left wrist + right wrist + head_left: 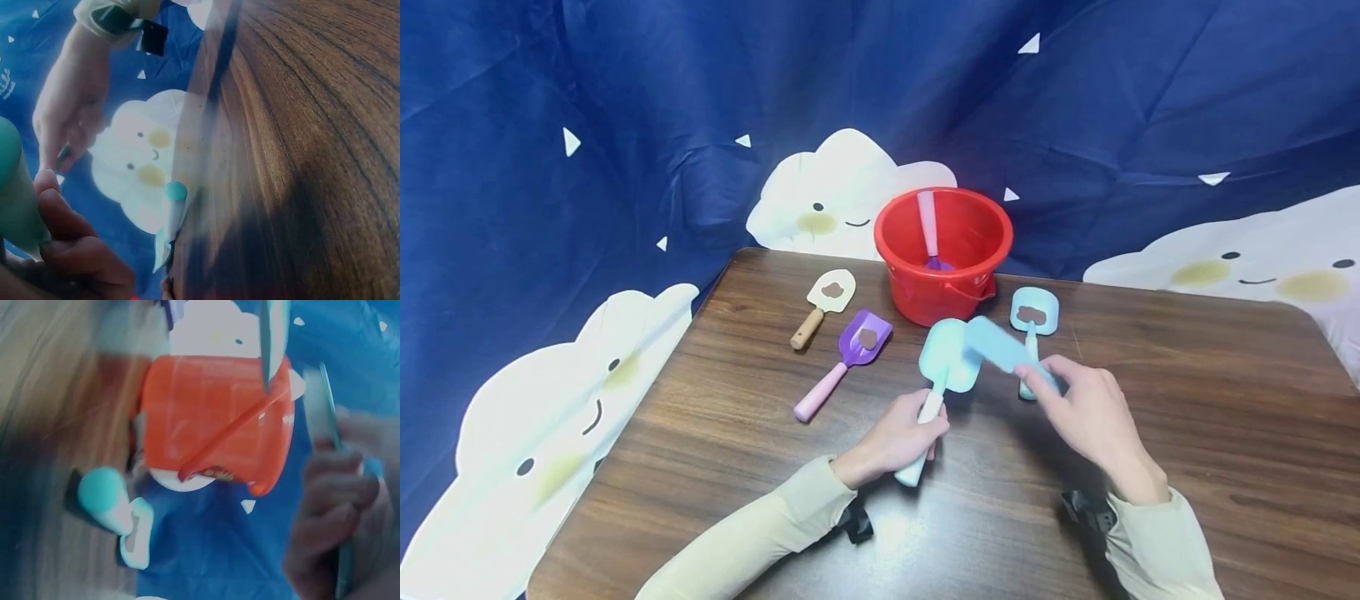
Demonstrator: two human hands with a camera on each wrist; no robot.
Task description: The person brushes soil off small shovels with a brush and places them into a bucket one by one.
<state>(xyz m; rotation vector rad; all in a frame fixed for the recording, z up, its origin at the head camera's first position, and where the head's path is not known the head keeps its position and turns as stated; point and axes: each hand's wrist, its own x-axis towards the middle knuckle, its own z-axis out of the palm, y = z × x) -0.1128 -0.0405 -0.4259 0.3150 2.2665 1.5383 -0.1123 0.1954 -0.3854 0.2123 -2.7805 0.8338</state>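
Cream trowel point(816, 321): lying on the wooden surface point(700, 417) at the bucket's 8 o'clock, wooden handle towards 7; out of the bucket and in neither hand.
Purple scoop point(854, 353): on the surface between 7 and 8 o'clock, pink handle pointing to 7; likewise left out.
Left hand point(893, 435): grip closed around the white handle of a light-blue scoop point(948, 348), raised at the bucket's 6 o'clock, blade pointing to 1; this one has not been set down.
Red bucket point(916, 292): upright at the surface's far edge, with one pink-handled shovel point(928, 223) inside; counted by the bucket, one tool is in and five are out.
Flat blue tool point(996, 343): at 5 o'clock, blurred; it overlaps the scoop's blade in the head view, though the right-wrist view seems to show a gap.
Blue shovel point(1031, 337): resting on the surface at 4 o'clock, unheld.
Right hand point(1093, 414): grip closed, fingers curled on the flat blue tool's near end; the two-handed handling looks unfinished.
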